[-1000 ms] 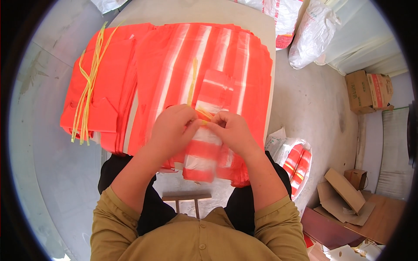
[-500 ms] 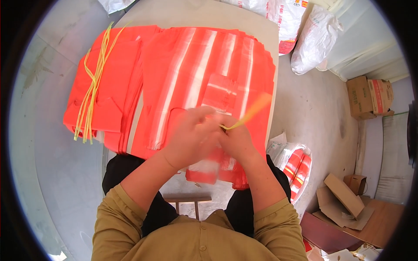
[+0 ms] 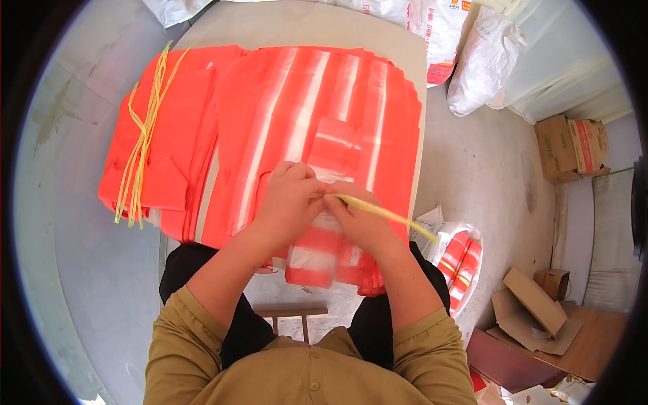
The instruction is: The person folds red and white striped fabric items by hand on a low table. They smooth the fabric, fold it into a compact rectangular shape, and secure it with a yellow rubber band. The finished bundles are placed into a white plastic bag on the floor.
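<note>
A folded bundle of red-and-white striped plastic bags (image 3: pixel 313 248) lies under my hands at the near edge of the pile. Fingertips together, my left hand (image 3: pixel 289 201) pinches at a yellow tie strip (image 3: pixel 388 214) over the bundle's middle. Close against it, my right hand (image 3: pixel 359 214) is closed on the same strip, whose loose end sticks out to the right. The fingers hide the spot where the strip crosses the bundle. Beneath spreads a wide pile of flat red-and-white plastic bags (image 3: pixel 270 108).
Several yellow tie strips (image 3: pixel 145 138) lie across folded red bags (image 3: pixel 182 101) at the left. The table (image 3: pixel 324 25) shows behind the pile. On the floor at right stand a sack of red bundles (image 3: pixel 462 263), white sacks (image 3: pixel 482 64) and cardboard boxes (image 3: pixel 567 148).
The strip's loose end has swung from pointing up and right to pointing down and right. Both hands have shifted slightly left, their fingertips still together.
</note>
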The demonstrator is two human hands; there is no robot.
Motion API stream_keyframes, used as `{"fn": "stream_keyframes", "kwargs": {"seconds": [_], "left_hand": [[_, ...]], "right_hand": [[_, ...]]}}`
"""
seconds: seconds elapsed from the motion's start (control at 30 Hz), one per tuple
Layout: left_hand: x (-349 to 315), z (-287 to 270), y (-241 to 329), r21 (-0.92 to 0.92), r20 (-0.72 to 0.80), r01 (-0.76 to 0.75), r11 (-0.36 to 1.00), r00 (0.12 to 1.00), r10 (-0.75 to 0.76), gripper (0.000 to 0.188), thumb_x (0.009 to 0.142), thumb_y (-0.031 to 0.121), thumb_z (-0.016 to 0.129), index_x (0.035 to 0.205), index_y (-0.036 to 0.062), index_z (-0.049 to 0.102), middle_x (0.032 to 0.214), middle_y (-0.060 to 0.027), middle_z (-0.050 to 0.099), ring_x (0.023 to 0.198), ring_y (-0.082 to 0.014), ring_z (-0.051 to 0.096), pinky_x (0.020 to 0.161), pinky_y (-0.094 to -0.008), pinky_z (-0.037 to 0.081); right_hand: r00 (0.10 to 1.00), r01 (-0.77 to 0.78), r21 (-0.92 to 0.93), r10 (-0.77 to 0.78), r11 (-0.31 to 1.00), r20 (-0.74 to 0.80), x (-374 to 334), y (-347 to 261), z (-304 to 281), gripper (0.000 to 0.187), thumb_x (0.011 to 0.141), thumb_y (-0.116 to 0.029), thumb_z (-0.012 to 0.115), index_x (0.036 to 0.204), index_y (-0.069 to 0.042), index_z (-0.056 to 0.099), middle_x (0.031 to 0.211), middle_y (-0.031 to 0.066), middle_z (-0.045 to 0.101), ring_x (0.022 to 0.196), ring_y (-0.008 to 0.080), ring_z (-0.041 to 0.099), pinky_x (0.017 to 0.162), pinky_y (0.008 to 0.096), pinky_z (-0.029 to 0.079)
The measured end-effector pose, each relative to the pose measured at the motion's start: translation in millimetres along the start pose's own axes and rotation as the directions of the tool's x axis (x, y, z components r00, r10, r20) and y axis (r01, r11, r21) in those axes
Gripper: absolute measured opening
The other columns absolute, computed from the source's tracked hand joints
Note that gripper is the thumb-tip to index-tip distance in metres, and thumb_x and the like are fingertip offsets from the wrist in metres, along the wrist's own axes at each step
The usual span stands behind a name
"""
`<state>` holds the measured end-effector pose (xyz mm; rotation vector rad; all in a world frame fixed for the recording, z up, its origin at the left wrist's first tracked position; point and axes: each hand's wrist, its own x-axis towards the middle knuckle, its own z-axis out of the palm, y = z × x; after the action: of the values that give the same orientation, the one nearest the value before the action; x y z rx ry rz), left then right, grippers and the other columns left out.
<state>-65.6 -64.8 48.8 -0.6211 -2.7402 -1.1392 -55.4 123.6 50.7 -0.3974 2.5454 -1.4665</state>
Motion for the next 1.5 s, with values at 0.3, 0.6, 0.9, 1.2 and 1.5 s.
{"fn": "stream_keyframes", "kwargs": {"seconds": [0.3,0.6,0.9,1.2,1.5], "left_hand": [[0,2,-2,-0.288,0.080,0.246,0.925,0.969,-0.233,0.012,0.088,0.007,0.078,0.085,0.0003,0.070,0.093,-0.0086,0.064,0.093,-0.0261,0.059,0.078,-0.0376,0.048],[0,8,-6,-0.298,0.097,0.276,0.914,0.961,-0.259,0.014,0.092,0.009,0.076,0.084,-0.0004,0.068,0.092,-0.0090,0.064,0.089,-0.0259,0.060,0.078,-0.0378,0.048],[-5,14,-5,0.134,-0.091,-0.074,0.988,0.992,0.086,0.010,0.086,0.006,0.074,0.091,0.0042,0.066,0.094,-0.0091,0.064,0.094,-0.0353,0.058,0.085,-0.0464,0.047],[-11,11,0,0.115,-0.118,-0.134,0.984,0.982,0.147,0.017,0.080,0.002,0.075,0.094,0.0060,0.065,0.097,-0.0093,0.064,0.098,-0.0353,0.057,0.088,-0.0469,0.047],[-12,4,2,-0.007,-0.100,-0.068,0.998,0.993,0.067,0.015,0.081,0.001,0.074,0.093,0.0047,0.065,0.095,-0.0116,0.064,0.096,-0.0362,0.058,0.086,-0.0460,0.047]], "right_hand": [[0.963,-0.267,0.466,0.246,0.844,0.106,5,3,-4,0.014,0.090,-0.003,0.074,0.097,-0.004,0.061,0.082,-0.0010,0.061,0.074,0.0039,0.057,0.065,0.0244,0.047],[0.985,-0.108,0.082,0.117,0.991,-0.123,0,1,8,0.014,0.089,-0.006,0.072,0.099,-0.005,0.063,0.088,0.0079,0.065,0.074,0.0194,0.064,0.066,0.0334,0.052],[0.854,0.351,-0.443,-0.476,0.825,-0.209,2,-3,9,0.030,0.084,-0.001,0.070,0.113,-0.008,0.070,0.098,0.0079,0.069,0.092,0.0293,0.069,0.075,0.0395,0.058],[0.894,0.270,-0.369,-0.373,0.889,-0.246,3,6,10,0.021,0.083,-0.001,0.072,0.104,-0.004,0.072,0.104,0.0116,0.070,0.096,0.0321,0.068,0.081,0.0418,0.057],[0.951,0.188,-0.172,-0.222,0.967,-0.214,1,-2,8,0.019,0.085,0.002,0.071,0.103,-0.003,0.072,0.102,0.0142,0.070,0.090,0.0328,0.068,0.080,0.0404,0.056]]}}
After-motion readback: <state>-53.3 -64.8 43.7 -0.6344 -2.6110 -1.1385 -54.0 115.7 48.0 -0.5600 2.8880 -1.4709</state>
